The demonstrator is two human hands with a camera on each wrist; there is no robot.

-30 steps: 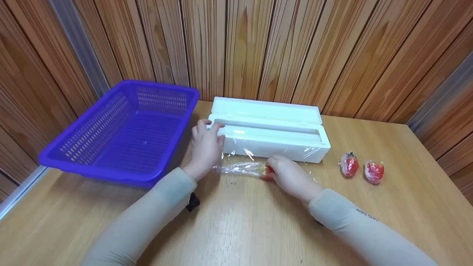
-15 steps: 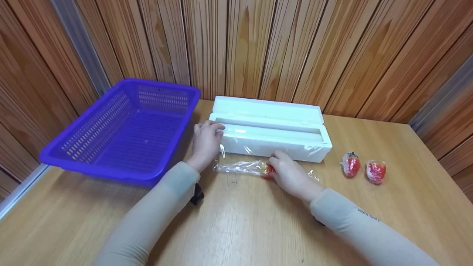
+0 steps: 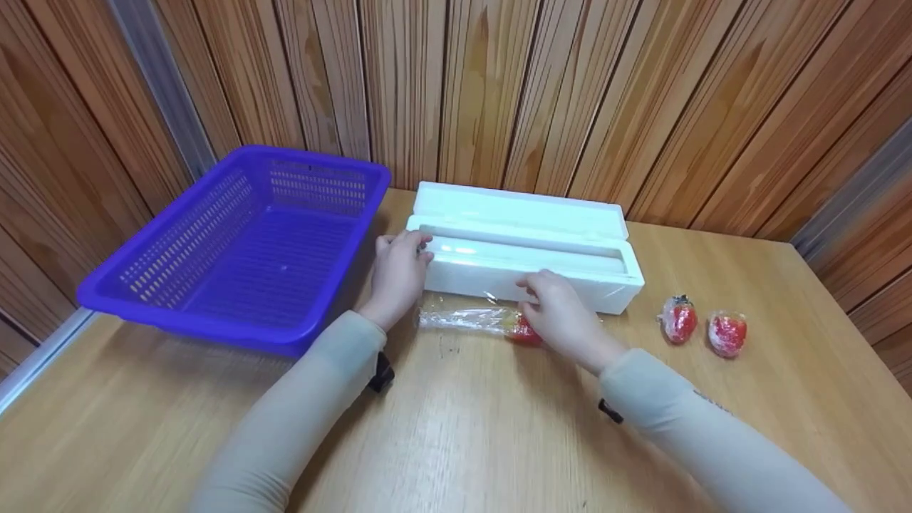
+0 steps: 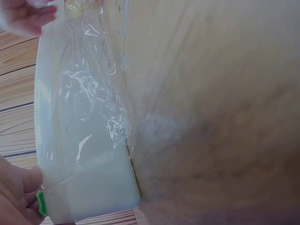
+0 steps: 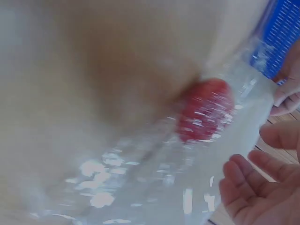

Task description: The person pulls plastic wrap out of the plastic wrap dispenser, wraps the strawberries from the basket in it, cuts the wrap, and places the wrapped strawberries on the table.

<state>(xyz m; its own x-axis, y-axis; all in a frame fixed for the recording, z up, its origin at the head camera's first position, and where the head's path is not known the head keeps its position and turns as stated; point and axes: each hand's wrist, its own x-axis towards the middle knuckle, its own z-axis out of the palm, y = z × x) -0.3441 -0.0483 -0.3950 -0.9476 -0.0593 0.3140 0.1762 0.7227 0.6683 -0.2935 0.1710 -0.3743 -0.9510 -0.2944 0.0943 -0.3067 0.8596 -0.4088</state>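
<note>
A red-and-yellow fruit (image 3: 526, 331) lies on the table under clear cling film (image 3: 463, 319), which runs from the white box (image 3: 527, 285). Inside the box, whose lid stands open, is a white roll (image 3: 534, 256). My left hand (image 3: 399, 274) is at the box's left end, fingers bent around a small green slider (image 4: 42, 203) at its edge. My right hand (image 3: 563, 310) hovers over the film beside the fruit; in the right wrist view its fingers (image 5: 248, 187) are loosely spread with nothing between them.
A purple basket (image 3: 342, 274) stands on the left of the wooden table (image 3: 456, 442). Two film-wrapped red fruits, a strawberry (image 3: 679, 320) and a rounder one (image 3: 728, 335), lie on the right. A wood-panelled wall (image 3: 527, 92) rises behind the box.
My right hand has let go of the fruit and risen slightly toward the box. My left hand's fingers have drawn in at the box's left end.
</note>
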